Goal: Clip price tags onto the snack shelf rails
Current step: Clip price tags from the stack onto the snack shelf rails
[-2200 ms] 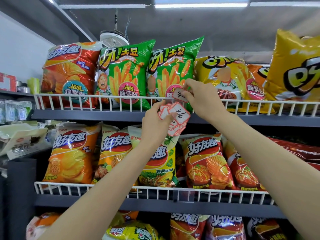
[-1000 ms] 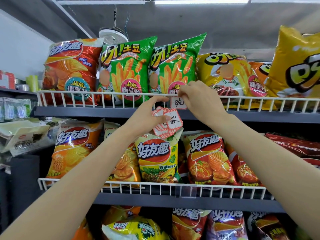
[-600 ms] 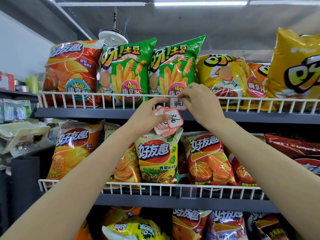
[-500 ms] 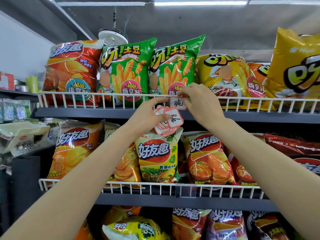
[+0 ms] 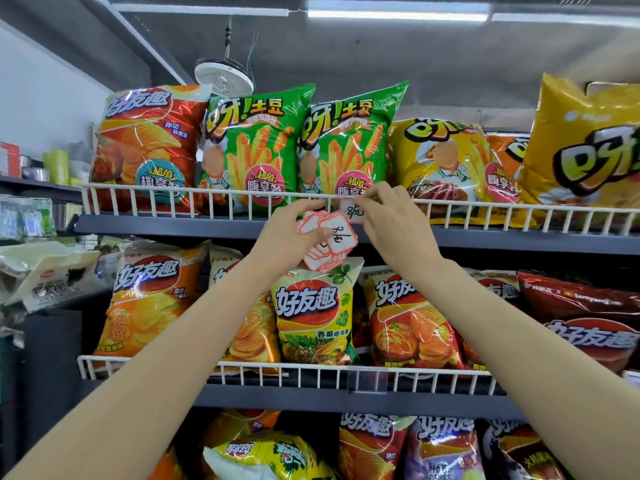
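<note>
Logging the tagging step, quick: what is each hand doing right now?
Left hand: holds a stack of price tags.
Right hand: pinches one price tag against the top rail.

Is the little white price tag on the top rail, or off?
On, it seems: the white price tag hangs from the white wire rail, though the right hand pinches it.

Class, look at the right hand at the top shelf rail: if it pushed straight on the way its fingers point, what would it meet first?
Probably the price tag the right hand pinches against the white wire rail, then the green fries bag behind; depth is uncertain.
</note>
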`<state>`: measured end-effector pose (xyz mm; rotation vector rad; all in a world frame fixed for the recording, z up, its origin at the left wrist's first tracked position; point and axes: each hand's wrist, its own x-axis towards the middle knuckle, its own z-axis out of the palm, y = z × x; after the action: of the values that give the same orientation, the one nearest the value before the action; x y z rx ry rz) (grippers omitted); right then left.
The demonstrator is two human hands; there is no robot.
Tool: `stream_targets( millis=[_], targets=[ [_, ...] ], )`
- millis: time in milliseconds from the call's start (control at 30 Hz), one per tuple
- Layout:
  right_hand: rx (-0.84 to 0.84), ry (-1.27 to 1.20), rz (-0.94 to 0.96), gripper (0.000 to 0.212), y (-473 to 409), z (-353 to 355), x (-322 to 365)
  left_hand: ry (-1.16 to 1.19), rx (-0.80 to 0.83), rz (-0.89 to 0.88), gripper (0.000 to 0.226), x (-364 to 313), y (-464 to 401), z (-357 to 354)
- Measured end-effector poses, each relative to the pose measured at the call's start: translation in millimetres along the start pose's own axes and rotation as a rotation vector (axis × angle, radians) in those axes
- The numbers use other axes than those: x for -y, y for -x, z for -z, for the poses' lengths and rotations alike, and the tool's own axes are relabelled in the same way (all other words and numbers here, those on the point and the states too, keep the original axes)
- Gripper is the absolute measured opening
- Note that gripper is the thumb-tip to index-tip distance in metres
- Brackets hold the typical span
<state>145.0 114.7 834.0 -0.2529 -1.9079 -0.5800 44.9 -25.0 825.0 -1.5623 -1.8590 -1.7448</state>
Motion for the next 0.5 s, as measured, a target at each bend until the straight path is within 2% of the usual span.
stream_targets(
  millis=[133,267,367,500],
  targets=[
    [0.069,-0.037,-0.052,0.034,4,5,7,0.015,-0.066,-0.012,0.031,0,7,1],
    [0.111,-0.453,-0.316,0.032,4,23,17,0.091,-0.069,0.036,0.003,-2,12,-2],
    [0.159,-0.742,-0.477,0.021,14,41,22,0.197,-0.030,0.043,0.006,-2,18,-11],
    [0.120,-0.763,-0.571,0.019,42,63,16,0.338,0.056,0.064,0.009,-10,33,-36]
  ],
)
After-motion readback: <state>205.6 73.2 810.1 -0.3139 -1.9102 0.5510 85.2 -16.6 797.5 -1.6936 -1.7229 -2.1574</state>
